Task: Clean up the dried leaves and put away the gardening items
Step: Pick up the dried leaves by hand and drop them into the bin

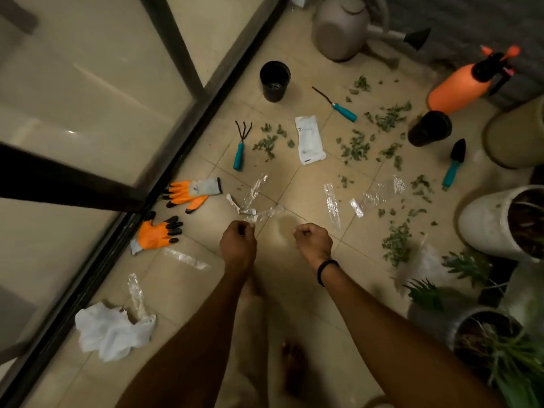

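Dried green leaves (356, 148) lie scattered over the tiled floor, with more near the white planter (397, 245). A teal-handled hand rake (240, 150), a weeder (338, 106) and a small trowel (453, 167) lie among them. Two orange gloves (188, 194) (157, 234) rest by the door track. My left hand (238, 241) and my right hand (313, 241) are held out over the floor with fingers curled. Each grips an edge of a faint clear plastic bag (276, 231) that hangs between them.
Two black pots (275, 81) (429, 128), an orange sprayer (462, 83), a grey watering can (341, 28), a white packet (307, 139) and several clear wrappers (332, 206) lie about. A crumpled white cloth (113, 331) sits at lower left. Planters (488, 222) crowd the right; glass doors (103, 113) line the left.
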Demonstrator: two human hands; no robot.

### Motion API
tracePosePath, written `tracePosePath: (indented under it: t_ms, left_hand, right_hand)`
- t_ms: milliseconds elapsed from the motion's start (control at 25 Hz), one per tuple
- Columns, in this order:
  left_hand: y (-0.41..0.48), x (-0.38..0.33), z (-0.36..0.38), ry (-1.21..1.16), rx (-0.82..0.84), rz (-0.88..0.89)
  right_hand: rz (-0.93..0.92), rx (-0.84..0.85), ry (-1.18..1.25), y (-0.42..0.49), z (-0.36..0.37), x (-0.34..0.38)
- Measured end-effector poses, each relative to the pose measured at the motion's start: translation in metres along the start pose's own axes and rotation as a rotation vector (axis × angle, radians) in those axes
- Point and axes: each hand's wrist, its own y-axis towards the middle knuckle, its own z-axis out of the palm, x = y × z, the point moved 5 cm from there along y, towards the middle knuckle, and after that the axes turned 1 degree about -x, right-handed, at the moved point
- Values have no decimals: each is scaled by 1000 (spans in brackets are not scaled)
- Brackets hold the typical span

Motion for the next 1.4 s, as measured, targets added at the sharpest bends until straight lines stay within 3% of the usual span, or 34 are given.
tracePosePath:
  t_ms: [160, 480, 680, 920, 1240, 1400]
  left_hand:
    - [79, -28, 29, 115, 45, 77]
    - [243, -30, 113, 276, 60, 122]
    - [316, -24, 181, 316, 51, 156]
    - [386, -39, 245, 370, 56, 260]
    - [460, -84, 304, 572, 248, 315]
    - [461, -91, 303, 540, 167, 290]
  right_hand:
    - [17, -59, 8, 72, 4, 42]
    - [-103, -96, -207, 252, 52, 94]
    - [-285, -4, -548, 363, 103, 103]
    - [-628, -44, -898, 446, 147, 105]
    - [-661, -96, -608, 459, 133, 129]
    - [-621, 4, -665, 490, 142, 152]
